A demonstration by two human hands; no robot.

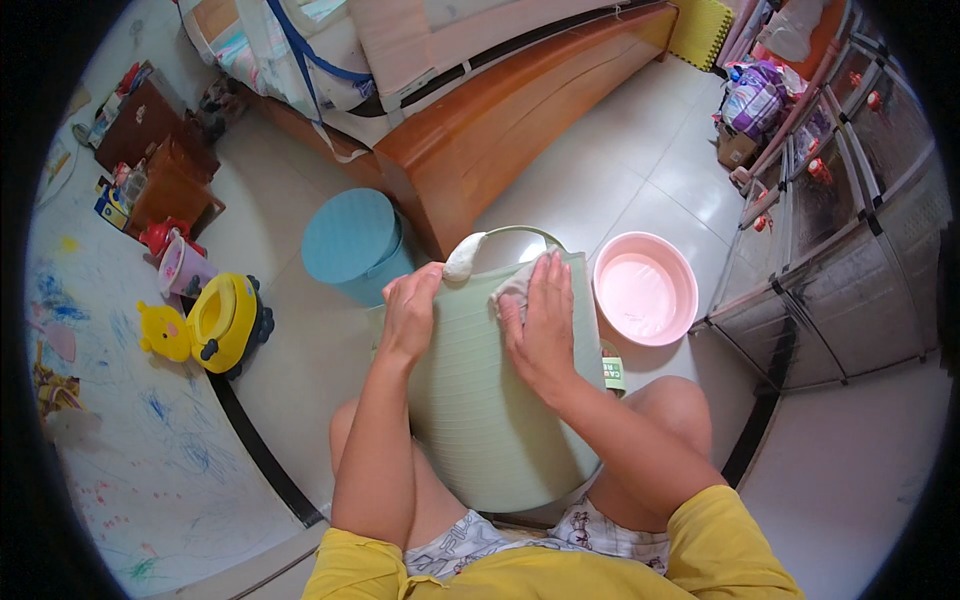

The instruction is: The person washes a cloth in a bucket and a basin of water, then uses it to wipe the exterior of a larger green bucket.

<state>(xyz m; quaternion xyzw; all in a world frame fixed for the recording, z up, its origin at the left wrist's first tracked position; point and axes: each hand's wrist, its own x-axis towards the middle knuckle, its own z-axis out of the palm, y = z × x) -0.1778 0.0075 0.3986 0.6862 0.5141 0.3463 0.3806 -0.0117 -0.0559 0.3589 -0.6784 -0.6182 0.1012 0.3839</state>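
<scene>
A pale green ribbed plastic bucket (480, 405) lies tilted across my lap, its curved side facing up. Its thin handle (517, 229), with a white grip (465, 256), arches past the far edge. My left hand (412, 311) grips the bucket's far left edge, knuckles up beside the white grip. With fingers stretched out, my right hand (544, 322) presses a crumpled light cloth (517, 289) flat on the bucket near its far right corner. Part of the cloth is hidden under the palm.
A pink basin (646, 289) stands on the tiled floor at right, a lidded blue bucket (352, 240) at left. Beyond them is a wooden bed frame (525, 120). A yellow potty (221, 322) sits by the scribbled wall (172, 442); a clear-panelled cabinet (817, 262) borders the right.
</scene>
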